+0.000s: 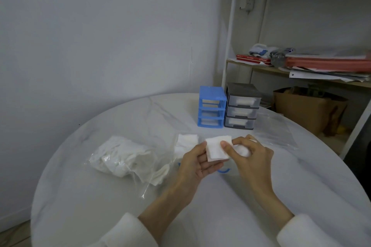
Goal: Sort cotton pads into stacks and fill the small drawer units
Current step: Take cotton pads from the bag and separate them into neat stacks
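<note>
Near the middle of the bench (200, 206), a little toward its front edge, we held a small stack of cotton pads (217, 149) between both hands. Our left hand (197, 163) lay palm up beneath the stack, its fingers loosely curled to cradle the lower edge, while the thumb pressed against the left side. Our right hand (251, 153) pinched the right side of the stack, thumb on top, and seemed to keep more white cotton tucked in its curled fingers; how much, we could not tell. We judged the grip served to square the pads before they went into a drawer.

Just behind the left hand lay a second little pile of pads (187, 140), set apart, probably as a stack already sorted. Toward the left edge sat one clear bag of loose pads (122, 156), the unsorted supply, kept within easy reach. A second clear bag (277, 132), seemingly flat, lay toward the right edge.

At the far edge stood two drawer units side by side and touching: the blue unit (211, 106) and the grey unit (243, 106). Each had three tiers. The grey unit's three drawers were closed and showed white inside, so we took them as filled. The blue unit's three slots looked open at the front and we could not make out their contents.
</note>
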`<state>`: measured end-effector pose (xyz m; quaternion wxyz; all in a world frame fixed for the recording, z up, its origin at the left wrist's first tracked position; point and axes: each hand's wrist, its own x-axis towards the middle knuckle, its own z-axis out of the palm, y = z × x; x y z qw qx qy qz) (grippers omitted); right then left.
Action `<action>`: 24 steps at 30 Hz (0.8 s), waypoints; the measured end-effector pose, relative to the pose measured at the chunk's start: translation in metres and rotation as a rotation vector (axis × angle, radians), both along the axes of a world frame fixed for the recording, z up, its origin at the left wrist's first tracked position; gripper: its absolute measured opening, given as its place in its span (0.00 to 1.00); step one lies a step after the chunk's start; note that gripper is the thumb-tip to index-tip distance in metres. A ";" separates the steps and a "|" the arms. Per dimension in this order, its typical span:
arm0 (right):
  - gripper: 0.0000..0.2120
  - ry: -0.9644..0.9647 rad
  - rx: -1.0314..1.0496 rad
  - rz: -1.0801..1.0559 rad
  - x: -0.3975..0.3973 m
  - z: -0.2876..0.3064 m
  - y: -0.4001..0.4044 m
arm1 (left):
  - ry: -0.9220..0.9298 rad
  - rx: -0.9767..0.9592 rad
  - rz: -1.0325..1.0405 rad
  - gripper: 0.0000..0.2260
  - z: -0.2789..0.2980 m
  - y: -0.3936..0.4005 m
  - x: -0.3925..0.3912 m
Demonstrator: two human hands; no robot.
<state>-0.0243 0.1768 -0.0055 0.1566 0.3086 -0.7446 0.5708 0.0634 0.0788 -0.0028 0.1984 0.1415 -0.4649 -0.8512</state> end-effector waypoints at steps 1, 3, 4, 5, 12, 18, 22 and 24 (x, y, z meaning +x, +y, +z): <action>0.12 0.007 0.006 0.002 0.001 0.000 0.000 | 0.004 -0.014 -0.002 0.11 0.000 0.000 0.000; 0.10 0.025 0.017 0.009 0.003 0.001 0.000 | 0.003 -0.056 0.001 0.09 0.000 0.001 0.000; 0.10 0.031 0.025 0.015 0.004 0.002 0.000 | -0.003 -0.086 0.008 0.08 -0.001 0.001 0.000; 0.10 0.039 0.034 0.017 0.004 0.002 0.000 | -0.010 -0.117 0.014 0.08 -0.002 0.001 0.000; 0.09 -0.041 -0.112 0.163 0.000 -0.003 0.003 | -0.002 -0.115 0.067 0.08 -0.005 -0.002 -0.002; 0.13 -0.085 -0.272 0.218 0.000 0.002 0.003 | -0.042 -0.164 0.088 0.08 -0.008 -0.002 -0.002; 0.17 -0.161 -0.392 0.267 -0.002 0.005 0.003 | -0.087 -0.201 0.111 0.09 -0.009 -0.002 -0.001; 0.15 -0.192 -0.417 0.291 -0.002 0.006 0.003 | -0.119 -0.229 0.122 0.11 -0.011 -0.002 -0.001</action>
